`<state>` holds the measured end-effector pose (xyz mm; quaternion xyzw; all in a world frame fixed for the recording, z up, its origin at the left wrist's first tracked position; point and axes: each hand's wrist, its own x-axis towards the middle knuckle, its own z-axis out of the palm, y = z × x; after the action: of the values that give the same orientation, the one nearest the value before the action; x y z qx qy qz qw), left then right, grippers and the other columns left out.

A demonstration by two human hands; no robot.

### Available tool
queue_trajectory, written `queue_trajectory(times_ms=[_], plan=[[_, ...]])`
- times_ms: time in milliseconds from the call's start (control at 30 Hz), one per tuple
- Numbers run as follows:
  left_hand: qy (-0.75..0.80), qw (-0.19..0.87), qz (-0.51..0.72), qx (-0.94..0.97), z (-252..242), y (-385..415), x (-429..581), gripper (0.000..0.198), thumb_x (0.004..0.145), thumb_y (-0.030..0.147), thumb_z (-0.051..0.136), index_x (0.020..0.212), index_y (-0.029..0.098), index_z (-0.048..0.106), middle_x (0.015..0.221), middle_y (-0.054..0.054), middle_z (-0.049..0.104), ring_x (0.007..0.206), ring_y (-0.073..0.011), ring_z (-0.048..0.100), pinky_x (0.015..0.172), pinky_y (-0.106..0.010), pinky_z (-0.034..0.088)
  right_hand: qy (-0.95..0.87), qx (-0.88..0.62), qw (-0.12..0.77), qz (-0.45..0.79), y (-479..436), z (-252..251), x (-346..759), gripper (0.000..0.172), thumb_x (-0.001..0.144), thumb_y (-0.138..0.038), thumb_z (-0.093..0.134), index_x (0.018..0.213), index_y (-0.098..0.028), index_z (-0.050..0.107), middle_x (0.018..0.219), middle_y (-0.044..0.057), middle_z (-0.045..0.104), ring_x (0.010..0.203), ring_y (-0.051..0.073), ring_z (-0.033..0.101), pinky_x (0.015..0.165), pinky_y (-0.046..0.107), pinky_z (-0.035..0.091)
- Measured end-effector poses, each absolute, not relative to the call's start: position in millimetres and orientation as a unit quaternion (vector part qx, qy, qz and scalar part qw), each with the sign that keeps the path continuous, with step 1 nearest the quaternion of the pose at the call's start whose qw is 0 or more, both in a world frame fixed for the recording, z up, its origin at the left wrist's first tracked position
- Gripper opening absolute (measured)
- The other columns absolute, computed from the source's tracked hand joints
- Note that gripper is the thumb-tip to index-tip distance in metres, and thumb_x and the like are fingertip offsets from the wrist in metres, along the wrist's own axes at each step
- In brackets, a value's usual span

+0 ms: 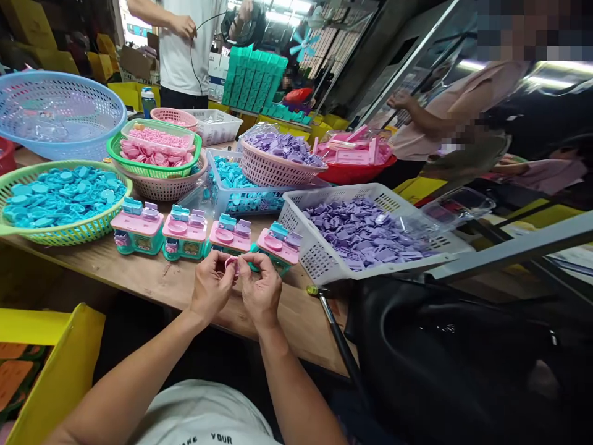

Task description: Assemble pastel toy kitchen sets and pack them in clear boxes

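Between my two hands, just over the front of the wooden table (171,272), is a small round pink plastic piece (230,262). My left hand (210,287) pinches it between thumb and fingertips. My right hand (262,290) is closed on its other side, thumb and fingers meeting at the piece, which they partly cover. Directly behind the hands stands a row of several toy kitchen counters (185,230) with pink tops, teal bases and blue and purple parts on top. The hands hide the lower fronts of the right-hand ones.
A hammer (331,312) lies right of my hands. Beyond it sits a white crate (319,262) of purple pieces. At left is a green basket (88,233) of blue pieces; more baskets fill the back. A yellow bin (78,346) stands lower left. Other people stand across the table.
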<state>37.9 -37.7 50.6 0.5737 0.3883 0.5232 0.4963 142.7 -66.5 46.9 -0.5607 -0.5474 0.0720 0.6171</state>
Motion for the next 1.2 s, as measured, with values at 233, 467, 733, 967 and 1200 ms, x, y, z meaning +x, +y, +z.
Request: queue_trajectory(times_ms=[233, 467, 733, 967, 1200], plan=[[0.387, 0.408, 0.528, 0.637, 46, -36, 35, 0.022, 0.089, 0.037, 0.057, 0.083, 0.017, 0.062, 0.073, -0.002, 0.067, 0.062, -0.0139, 0.066, 0.056, -0.021, 0.054, -0.549, -0.578, 0.601, 0.060, -69, 48, 138, 0.016, 0.094, -0.031, 0.058, 0.085, -0.020, 0.064, 0.082, 0.001, 0.069, 0.080, 0.016, 0.064, 0.077, 0.030, 0.049], [0.331, 0.154, 0.584, 0.725, 31, -13, 36, 0.016, 0.093, 0.031, 0.056, 0.090, 0.017, 0.064, 0.073, 0.000, 0.067, 0.055, -0.0108, 0.064, 0.052, -0.017, 0.051, -0.551, -0.574, 0.602, -0.067, -48, 37, 134, 0.009, 0.089, -0.020, 0.061, 0.081, -0.020, 0.061, 0.080, 0.000, 0.069, 0.081, 0.017, 0.063, 0.084, 0.033, 0.045], [0.236, -0.079, 0.561, 0.789, 19, 8, 25, 0.015, 0.100, 0.025, 0.046, 0.099, 0.016, 0.058, 0.089, -0.005, 0.068, 0.071, -0.0132, 0.069, 0.067, -0.020, 0.054, -0.539, -0.616, 0.573, -0.036, -48, 35, 126, 0.016, 0.079, -0.005, 0.065, 0.079, -0.020, 0.062, 0.079, -0.001, 0.068, 0.080, 0.018, 0.063, 0.078, 0.031, 0.043], [0.232, -0.080, 0.573, 0.782, 7, 15, 22, 0.017, 0.100, 0.026, 0.045, 0.098, 0.017, 0.059, 0.089, -0.006, 0.070, 0.072, -0.0145, 0.070, 0.067, -0.021, 0.056, -0.536, -0.656, 0.530, 0.041, -45, 40, 126, 0.012, 0.078, -0.008, 0.066, 0.079, -0.020, 0.065, 0.084, 0.001, 0.071, 0.085, 0.020, 0.067, 0.080, 0.033, 0.046], [0.291, 0.040, 0.580, 0.759, 4, 2, 9, 0.011, 0.093, 0.021, 0.053, 0.093, 0.018, 0.064, 0.082, -0.004, 0.071, 0.067, -0.0133, 0.069, 0.060, -0.020, 0.054, -0.546, -0.651, 0.511, 0.129, -43, 36, 119, 0.007, 0.083, -0.019, 0.067, 0.076, -0.021, 0.068, 0.079, 0.001, 0.073, 0.080, 0.018, 0.068, 0.076, 0.029, 0.049]])
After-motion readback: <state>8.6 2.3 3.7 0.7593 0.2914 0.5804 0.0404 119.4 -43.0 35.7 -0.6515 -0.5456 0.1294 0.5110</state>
